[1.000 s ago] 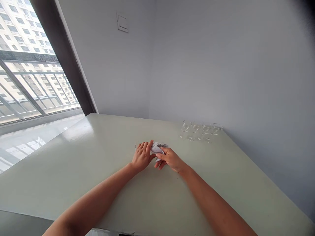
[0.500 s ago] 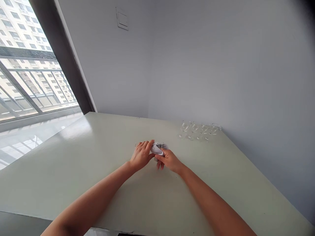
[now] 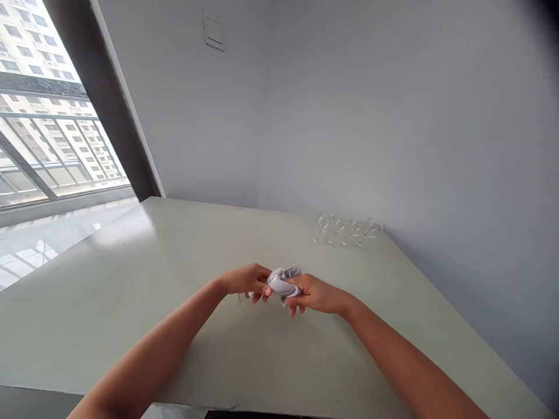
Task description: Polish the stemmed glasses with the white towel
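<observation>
My left hand is closed on a small clear glass, of which only a bit of the foot shows below the fingers. My right hand is closed around a bunched grey cloth that is pressed against the glass between the two hands. Both hands hover just above the pale green table, near its middle.
Several clear stemmed glasses stand in a row by the right wall at the table's far side. A window with a dark frame is at the left. A wall switch hangs high on the back wall.
Both hands have lifted off the table and drawn closer to me with the glass and cloth. The left hand has turned from lying over the glass to gripping it.
</observation>
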Available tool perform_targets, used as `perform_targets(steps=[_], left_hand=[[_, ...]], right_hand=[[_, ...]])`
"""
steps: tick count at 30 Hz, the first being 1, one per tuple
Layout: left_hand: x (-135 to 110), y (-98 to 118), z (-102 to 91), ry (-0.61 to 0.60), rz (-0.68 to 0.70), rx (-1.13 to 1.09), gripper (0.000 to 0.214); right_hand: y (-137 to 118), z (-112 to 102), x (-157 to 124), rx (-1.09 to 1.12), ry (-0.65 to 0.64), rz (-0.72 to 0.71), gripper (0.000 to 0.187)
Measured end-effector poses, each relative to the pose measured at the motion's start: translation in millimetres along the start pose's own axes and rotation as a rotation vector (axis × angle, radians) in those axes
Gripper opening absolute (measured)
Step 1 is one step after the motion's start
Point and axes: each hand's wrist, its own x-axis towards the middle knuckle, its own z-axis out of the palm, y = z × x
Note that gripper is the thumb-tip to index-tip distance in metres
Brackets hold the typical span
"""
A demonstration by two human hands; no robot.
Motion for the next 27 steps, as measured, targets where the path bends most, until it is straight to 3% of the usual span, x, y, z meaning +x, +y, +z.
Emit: perform_targets(steps=[1,2,4,6,7,9,11,13,17,18,19,20,24,25,27], left_hand=[[0.0,1.8,0.8,-0.100,0.003,-0.071,0.044],[0.5,3.9,2.6,-0.101,0.006,-0.083,0.045],[3.1,9.3,9.4,0.158,0.020,0.067,0.047],[7.3,15.2,18.6,0.490,0.076,0.374,0.050],[9.6,17.8,23.2,0.599,0.112,0.530,0.051],[13.7,22.0,29.9,0.651,0.160,0.740,0.045],[15.4,24.4,30.9,0.641,0.133,0.730,0.043],[14.2,26.1,25.7,0.538,0.077,0.522,0.048],[6.7,31.5,8.6,-0.109,0.032,-0.027,0.051],[4.9,33.7,6.0,-0.219,0.028,-0.086,0.051],[3.3,36.0,4.9,-0.244,0.024,-0.088,0.051],[2.1,38.4,5.4,-0.173,0.024,-0.033,0.050],[-0.5,42.7,19.9,0.458,0.153,0.551,0.042],[-1.1,41.7,24.3,0.553,0.208,0.683,0.042],[-3.2,38.1,30.3,0.590,0.276,0.818,0.038]], right_hand=[[0.6,0.5,-4.2,0.023,-0.022,0.021,0.020],[2.8,1.6,-6.8,0.072,-0.008,0.040,0.021],[10.4,5.5,-8.0,0.246,0.120,0.075,0.025],[18.9,10.9,-5.8,0.495,0.316,0.110,0.028],[21.9,13.8,-4.8,0.612,0.411,0.120,0.028],[23.2,19.0,-5.7,0.737,0.522,0.108,0.027],[17.5,22.0,-12.7,0.640,0.476,0.055,0.026],[6.7,22.2,-25.0,0.388,0.342,0.013,0.025],[-10.2,19.6,-46.4,-0.006,0.126,-0.008,0.021],[-10.1,19.5,-47.8,-0.024,0.119,-0.014,0.020],[-8.1,19.8,-47.3,-0.002,0.134,-0.016,0.019],[-4.4,20.6,-45.0,0.063,0.171,-0.009,0.020],[14.3,27.4,-27.3,0.585,0.407,0.059,0.030],[17.1,30.2,-23.3,0.699,0.453,0.069,0.031],[18.3,37.2,-18.5,0.816,0.492,0.071,0.032]])
